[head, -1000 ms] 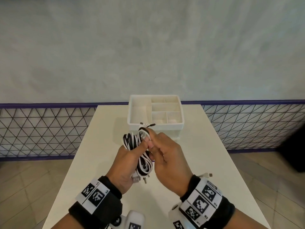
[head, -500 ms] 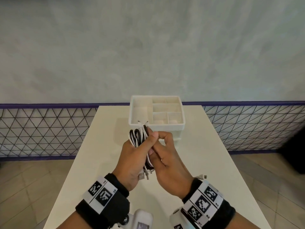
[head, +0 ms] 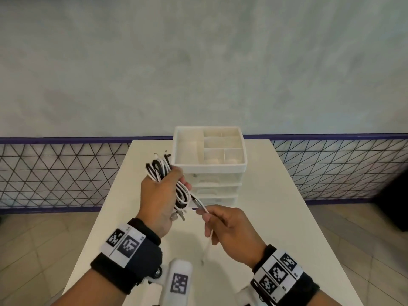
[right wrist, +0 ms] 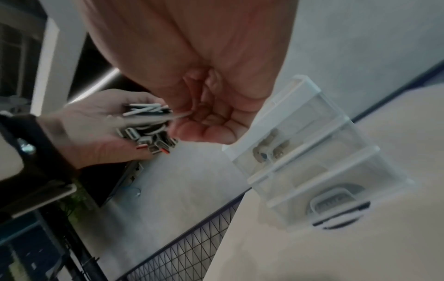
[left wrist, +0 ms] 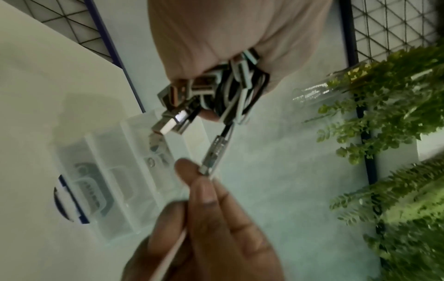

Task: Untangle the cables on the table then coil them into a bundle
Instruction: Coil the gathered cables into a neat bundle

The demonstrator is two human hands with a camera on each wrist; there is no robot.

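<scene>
My left hand (head: 157, 200) is wrapped round the coiled black-and-white USB cables (head: 167, 182), held above the table (head: 276, 217) near its middle. My right hand (head: 229, 228) pinches a loose white cable tail (head: 202, 206). The cables look light, limp and springy; I'd grip the coil's waist, not the plugs.

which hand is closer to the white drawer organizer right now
Left. The left hand, gripping the cable bundle, is raised right beside the white drawer organizer at its front left corner. The right hand, pinching a white cable end, sits lower, nearer the person.
</scene>
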